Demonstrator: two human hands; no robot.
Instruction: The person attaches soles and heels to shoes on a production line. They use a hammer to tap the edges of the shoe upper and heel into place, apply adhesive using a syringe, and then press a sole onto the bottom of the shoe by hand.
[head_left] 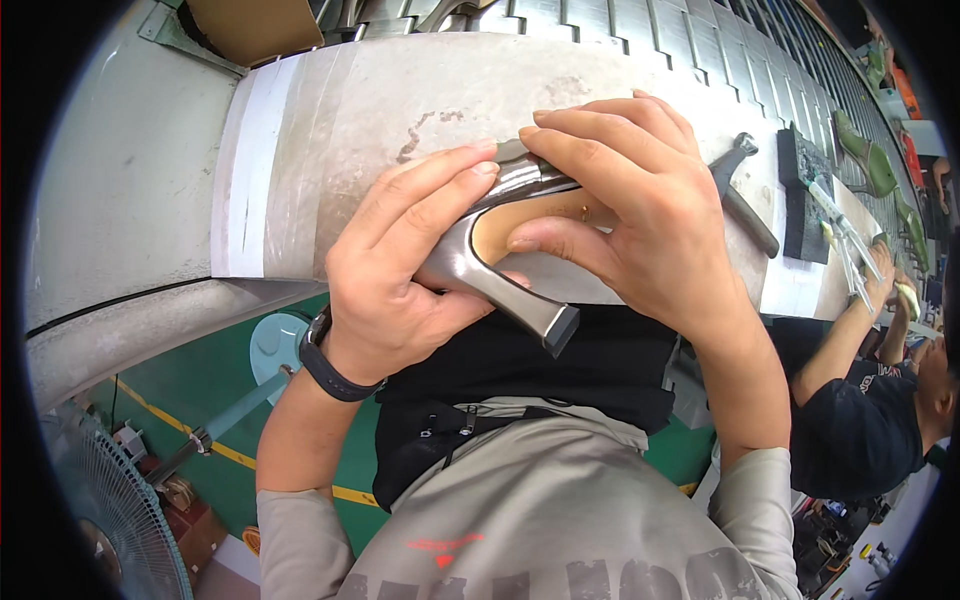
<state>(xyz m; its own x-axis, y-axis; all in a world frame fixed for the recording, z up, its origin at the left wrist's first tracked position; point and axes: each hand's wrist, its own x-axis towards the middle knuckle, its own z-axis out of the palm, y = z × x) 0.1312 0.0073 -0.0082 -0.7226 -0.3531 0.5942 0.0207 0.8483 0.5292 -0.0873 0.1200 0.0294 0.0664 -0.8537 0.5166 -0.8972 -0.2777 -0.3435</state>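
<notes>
Both hands hold a glossy dark grey high-heeled shoe (pixel 455 255) above the pale worktop. Its slim heel slants toward me and ends in a black tip (pixel 562 328). A tan surface shows along the arch between the hands. My left hand (pixel 395 255) is closed around the heel end, fingers on the far side and thumb underneath. Curled over the front part, my right hand (pixel 630 190) has its fingers across the top and its thumb against the tan arch. These fingers hide much of the shoe's front.
A hammer (pixel 742 195) lies right of my right hand, beside a black block (pixel 800 195). Beyond the worktop (pixel 350 100) runs a slatted metal conveyor (pixel 600 25) with green shoes (pixel 865 155) at right. A co-worker (pixel 850 420) works at right. A fan (pixel 110 510) stands lower left.
</notes>
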